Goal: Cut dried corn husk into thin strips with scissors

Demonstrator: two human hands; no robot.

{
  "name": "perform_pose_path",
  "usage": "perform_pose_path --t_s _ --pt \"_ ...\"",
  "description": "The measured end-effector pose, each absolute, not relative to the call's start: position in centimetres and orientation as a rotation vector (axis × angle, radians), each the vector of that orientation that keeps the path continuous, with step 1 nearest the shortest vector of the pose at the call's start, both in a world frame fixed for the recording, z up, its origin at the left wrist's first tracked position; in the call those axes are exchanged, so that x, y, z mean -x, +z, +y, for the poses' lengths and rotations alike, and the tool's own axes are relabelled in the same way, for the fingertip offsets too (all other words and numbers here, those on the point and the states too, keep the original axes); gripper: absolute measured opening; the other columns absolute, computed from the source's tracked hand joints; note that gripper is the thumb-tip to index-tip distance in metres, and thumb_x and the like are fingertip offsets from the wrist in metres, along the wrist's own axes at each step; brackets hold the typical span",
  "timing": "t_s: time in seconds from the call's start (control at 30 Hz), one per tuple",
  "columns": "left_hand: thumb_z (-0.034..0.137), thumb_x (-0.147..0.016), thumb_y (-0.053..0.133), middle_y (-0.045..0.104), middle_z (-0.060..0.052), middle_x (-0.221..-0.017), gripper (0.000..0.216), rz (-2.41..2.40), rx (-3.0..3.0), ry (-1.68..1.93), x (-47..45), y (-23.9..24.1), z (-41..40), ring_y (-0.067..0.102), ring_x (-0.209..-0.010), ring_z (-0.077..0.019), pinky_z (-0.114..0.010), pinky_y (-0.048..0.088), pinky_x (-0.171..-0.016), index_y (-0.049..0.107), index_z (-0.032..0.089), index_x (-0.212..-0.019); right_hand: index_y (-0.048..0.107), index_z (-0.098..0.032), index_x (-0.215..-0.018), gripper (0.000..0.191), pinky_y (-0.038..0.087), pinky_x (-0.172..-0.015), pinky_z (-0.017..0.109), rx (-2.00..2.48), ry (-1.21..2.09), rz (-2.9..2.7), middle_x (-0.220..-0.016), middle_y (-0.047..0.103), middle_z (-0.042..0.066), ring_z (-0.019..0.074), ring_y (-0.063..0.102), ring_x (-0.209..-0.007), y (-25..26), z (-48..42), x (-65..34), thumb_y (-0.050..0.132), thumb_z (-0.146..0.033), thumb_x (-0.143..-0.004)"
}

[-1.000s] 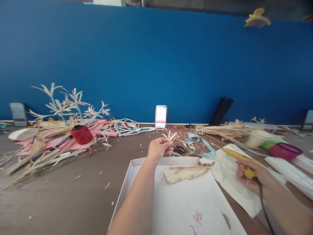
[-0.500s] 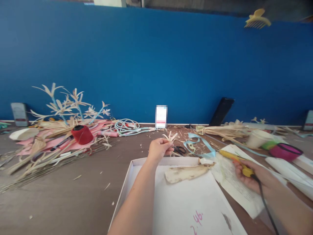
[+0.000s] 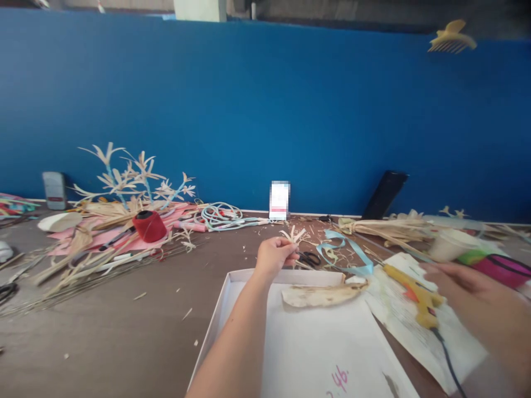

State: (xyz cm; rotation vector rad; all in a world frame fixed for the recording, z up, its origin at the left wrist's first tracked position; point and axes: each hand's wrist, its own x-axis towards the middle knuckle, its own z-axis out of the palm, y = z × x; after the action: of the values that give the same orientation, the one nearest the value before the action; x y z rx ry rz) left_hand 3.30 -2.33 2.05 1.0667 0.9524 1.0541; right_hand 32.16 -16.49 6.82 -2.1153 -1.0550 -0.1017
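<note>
My left hand (image 3: 274, 255) is closed in a pinch on a small pale husk flower (image 3: 293, 235), held above the far edge of a white box lid (image 3: 232, 309). A flat dried husk piece (image 3: 319, 294) lies in the lid just below it. My right hand (image 3: 460, 282) hovers blurred above the right side, fingers stretched out and holding nothing. Just left of it a yellow glue gun (image 3: 415, 296) lies on a printed paper sheet (image 3: 398, 320), its black cord trailing toward me.
Black scissors (image 3: 309, 257) and light blue ribbon (image 3: 348, 251) lie past the lid. A red thread spool (image 3: 149, 225), husk flowers on stems (image 3: 124, 179) and pink paper are at the left. A cup (image 3: 450, 243) and pink bowl (image 3: 504, 268) stand at the right, before a blue wall.
My right hand has let go of the glue gun, which now lies on the paper, and has lifted away to the right. The view has shifted slightly; my left hand keeps its pinch.
</note>
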Motion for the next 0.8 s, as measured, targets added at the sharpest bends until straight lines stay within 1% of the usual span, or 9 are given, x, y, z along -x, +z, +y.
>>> perform_pose_path --t_s 0.07,0.13,0.27,0.37,0.5,0.6,0.8 --pt "0.02 -0.062 0.071 0.067 -0.009 -0.073 0.016 0.958 -1.055 1.075 -3.2 2.1 -2.3 0.063 -0.058 -0.0124 -0.017 0.05 -0.046 0.062 0.01 -0.07 0.069 -0.027 -0.078 0.023 0.039 -0.056 0.034 2.039 0.028 -1.084 -0.072 0.068 0.006 0.019 0.055 -0.056 7.9 -14.8 -27.9 0.062 -0.044 -0.065" --pt "0.022 -0.061 0.071 0.067 -0.009 -0.073 0.017 0.958 -1.035 1.108 -3.1 2.0 -2.1 0.063 -0.059 -0.0129 -0.018 0.05 -0.046 0.063 0.01 -0.07 0.069 -0.024 -0.084 0.029 0.04 -0.059 0.031 1.856 0.187 -1.215 -0.074 0.068 0.004 0.0188 0.056 -0.061 8.2 -12.3 -23.7 0.058 -0.046 -0.067" --pt "0.028 -0.06 0.071 0.067 -0.009 -0.074 0.023 0.939 -0.987 1.226 -2.8 1.7 -1.5 0.063 -0.058 -0.0133 -0.018 0.049 -0.045 0.063 0.01 -0.072 0.068 -0.019 -0.084 0.033 0.039 -0.055 0.027 1.595 0.438 -1.299 -0.07 0.066 0.003 0.0159 0.054 -0.057 7.0 -6.4 -17.4 0.055 -0.046 -0.069" --pt "0.031 -0.058 0.071 0.067 -0.008 -0.072 0.026 0.937 -0.934 1.324 -2.5 1.5 -1.0 0.062 -0.056 -0.013 -0.019 0.048 -0.045 0.063 0.011 -0.071 0.066 -0.017 -0.085 0.038 0.036 -0.049 0.026 1.513 0.565 -1.238 -0.059 0.061 0.001 0.0143 0.05 -0.05 5.8 -3.4 -14.5 0.055 -0.048 -0.069" --pt "0.03 -0.058 0.071 0.066 -0.006 -0.069 0.025 0.944 -0.889 1.383 -2.5 1.4 -0.6 0.062 -0.056 -0.0137 -0.02 0.048 -0.046 0.063 0.011 -0.072 0.066 -0.016 -0.083 0.041 0.035 -0.046 0.026 1.413 0.656 -1.208 -0.05 0.056 0.0 0.0143 0.048 -0.046 4.3 -2.1 -13.1 0.056 -0.053 -0.067" --pt "0.03 -0.057 0.071 0.065 -0.005 -0.065 0.025 0.959 -0.892 1.383 -2.7 1.2 -0.6 0.062 -0.055 -0.0141 -0.02 0.047 -0.044 0.062 0.012 -0.071 0.067 -0.016 -0.079 0.044 0.034 -0.045 0.025 1.357 0.695 -1.19 -0.047 0.055 0.0 0.0149 0.048 -0.046 3.4 -2.2 -13.2 0.057 -0.056 -0.065" --pt "0.03 -0.058 0.07 0.062 -0.002 -0.061 0.022 0.972 -0.967 1.346 -3.4 0.7 -0.8 0.061 -0.055 -0.0139 -0.018 0.045 -0.043 0.062 0.013 -0.069 0.067 -0.016 -0.073 0.043 0.035 -0.049 0.026 1.326 0.739 -1.168 -0.054 0.061 0.001 0.0148 0.051 -0.051 2.6 -2.4 -14.0 0.057 -0.057 -0.063"
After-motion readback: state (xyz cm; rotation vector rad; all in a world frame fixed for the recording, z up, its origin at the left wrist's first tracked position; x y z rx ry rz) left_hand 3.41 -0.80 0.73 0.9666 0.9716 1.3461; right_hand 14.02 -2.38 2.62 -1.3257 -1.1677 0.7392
